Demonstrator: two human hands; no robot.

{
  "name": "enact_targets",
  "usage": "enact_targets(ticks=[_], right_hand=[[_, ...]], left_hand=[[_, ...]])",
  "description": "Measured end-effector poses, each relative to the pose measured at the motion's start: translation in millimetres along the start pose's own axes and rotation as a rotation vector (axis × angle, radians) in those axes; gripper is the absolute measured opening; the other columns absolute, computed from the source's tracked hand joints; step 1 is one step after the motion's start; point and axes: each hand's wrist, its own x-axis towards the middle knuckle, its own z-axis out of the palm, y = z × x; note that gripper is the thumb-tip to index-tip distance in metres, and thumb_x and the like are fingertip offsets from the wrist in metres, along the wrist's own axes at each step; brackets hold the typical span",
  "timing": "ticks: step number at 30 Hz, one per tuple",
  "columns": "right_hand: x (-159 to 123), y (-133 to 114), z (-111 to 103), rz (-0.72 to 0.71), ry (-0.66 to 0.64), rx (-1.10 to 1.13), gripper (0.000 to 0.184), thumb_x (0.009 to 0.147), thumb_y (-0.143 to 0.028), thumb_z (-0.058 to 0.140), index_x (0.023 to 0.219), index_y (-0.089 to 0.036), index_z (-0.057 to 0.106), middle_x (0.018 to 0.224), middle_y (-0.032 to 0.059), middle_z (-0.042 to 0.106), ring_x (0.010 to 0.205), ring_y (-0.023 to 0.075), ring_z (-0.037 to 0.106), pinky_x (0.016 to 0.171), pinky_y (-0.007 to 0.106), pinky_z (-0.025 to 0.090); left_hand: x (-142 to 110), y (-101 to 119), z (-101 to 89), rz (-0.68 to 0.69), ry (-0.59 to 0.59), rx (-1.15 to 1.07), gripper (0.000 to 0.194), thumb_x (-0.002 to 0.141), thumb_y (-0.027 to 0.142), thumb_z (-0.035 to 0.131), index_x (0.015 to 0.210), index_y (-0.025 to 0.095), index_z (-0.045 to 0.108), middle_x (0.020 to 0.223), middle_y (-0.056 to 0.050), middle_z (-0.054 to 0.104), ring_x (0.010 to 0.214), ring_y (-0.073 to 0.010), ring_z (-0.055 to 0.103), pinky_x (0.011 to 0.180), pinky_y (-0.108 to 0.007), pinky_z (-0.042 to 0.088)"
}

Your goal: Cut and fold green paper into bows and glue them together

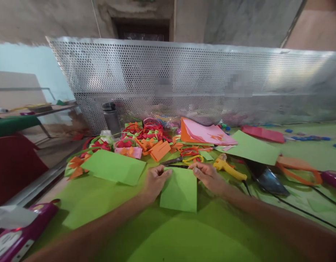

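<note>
Pinched closed, thumb against fingers, at the two far corners: left grip (156, 180) and right grip (210, 178), both with hold of a flat light-green rectangular paper sheet (180, 193), spread between and reaching back toward the body. Resting on or lifted just off the bright-green flat worktop (168, 240): cannot tell. Seemingly busy with the far edge, squaring or creasing. Match the pressure on both sides, pull just taut and avoid twisting, so as not to buckle the paper. Line up the corners before pressing, then smooth from the middle outward. Just beyond the grip, mind the dark-bladed metal scissors (172, 161), near enough to snag the edge. Just right of the right grip, steer clear of the yellow plastic glue gun (229, 168), possibly hot at the tip. Left of the left grip, leave the second light-green paper sheet (115, 167) uncreased. Farther beyond, avoid brushing the heap of red, orange and green paper cut-outs (153, 133).
</note>
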Motion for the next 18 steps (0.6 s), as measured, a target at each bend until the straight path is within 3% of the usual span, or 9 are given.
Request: enact_targets(ticks=[4, 11, 18], right_hand=[[1, -4, -1, 0.010, -0.049, -0.034, 0.032, 0.076, -0.047, 0.058, 0.078, -0.015, 0.060, 0.061, -0.0016, 0.055, 0.052, 0.0109, 0.045, 0.049, 0.023, 0.036], [3, -8, -2, -0.019, -0.044, -0.199, 0.024, 0.080, -0.030, 0.049, 0.060, -0.018, 0.051, 0.051, -0.0054, 0.043, 0.047, 0.0093, 0.040, 0.046, 0.021, 0.030], [17, -4, -14, -0.057, 0.009, -0.373, 0.027, 0.085, -0.024, 0.042, 0.062, -0.018, 0.052, 0.050, -0.0017, 0.056, 0.045, 0.0121, 0.054, 0.046, 0.022, 0.043]], left_hand=[[-2, 2, -1.5, 0.074, -0.052, 0.062, 0.032, 0.066, 0.038, 0.067, 0.052, 0.015, 0.050, 0.046, 0.007, 0.037, 0.045, -0.0064, 0.029, 0.043, -0.020, 0.020], [-8, 9, 0.1, 0.097, -0.146, 0.039, 0.034, 0.069, 0.037, 0.066, 0.050, 0.013, 0.052, 0.049, 0.006, 0.036, 0.048, -0.0070, 0.029, 0.046, -0.021, 0.021], [6, 15, -28.2, -0.082, -0.023, -0.124, 0.027, 0.072, 0.029, 0.066, 0.054, 0.014, 0.051, 0.045, 0.006, 0.042, 0.042, -0.0066, 0.036, 0.042, -0.018, 0.029]])
